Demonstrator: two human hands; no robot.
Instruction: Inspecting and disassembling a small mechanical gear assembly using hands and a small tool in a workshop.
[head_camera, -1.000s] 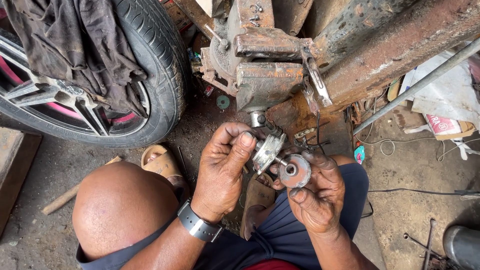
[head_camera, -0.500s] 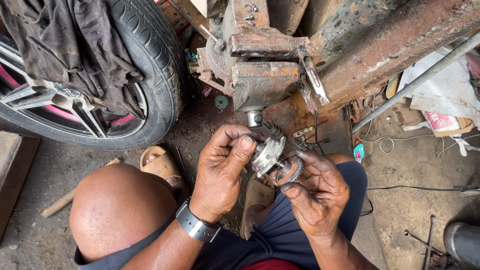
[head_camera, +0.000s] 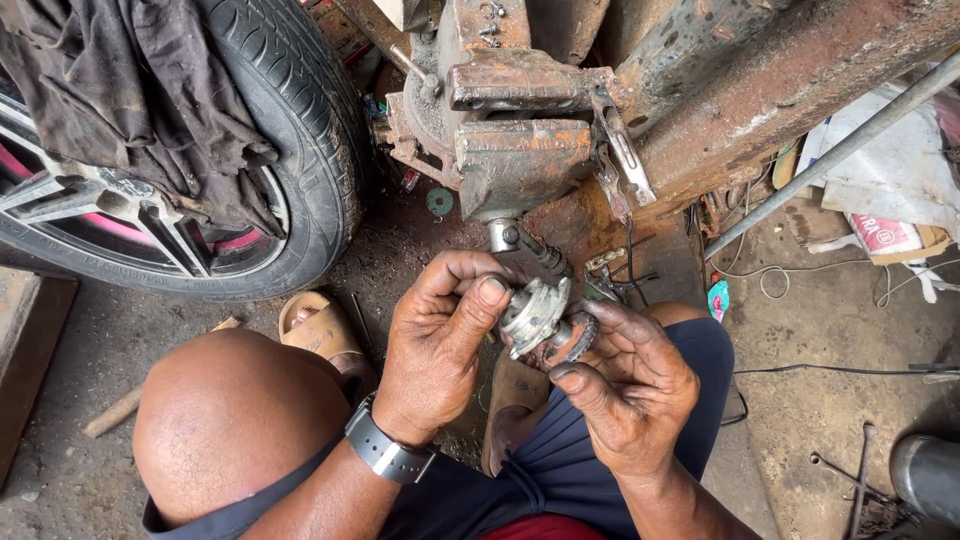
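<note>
Rusty vise (head_camera: 525, 150), tyre (head_camera: 300, 130) draped with dark cloth (head_camera: 150, 100).

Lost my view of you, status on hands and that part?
Left hand grips metal hub part. Right hand holds toothed ring against it. Rusty vise just above, clear.

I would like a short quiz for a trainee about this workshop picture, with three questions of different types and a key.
1. True or false: the left hand and the right hand both touch the small metal part.
2. What lies draped over the tyre? A) a dark cloth B) a yellow rope C) a coiled hose
3. Fill in: on the left wrist sits a dark ____.

Key:
1. True.
2. A, the dark cloth.
3. Watch.
</note>
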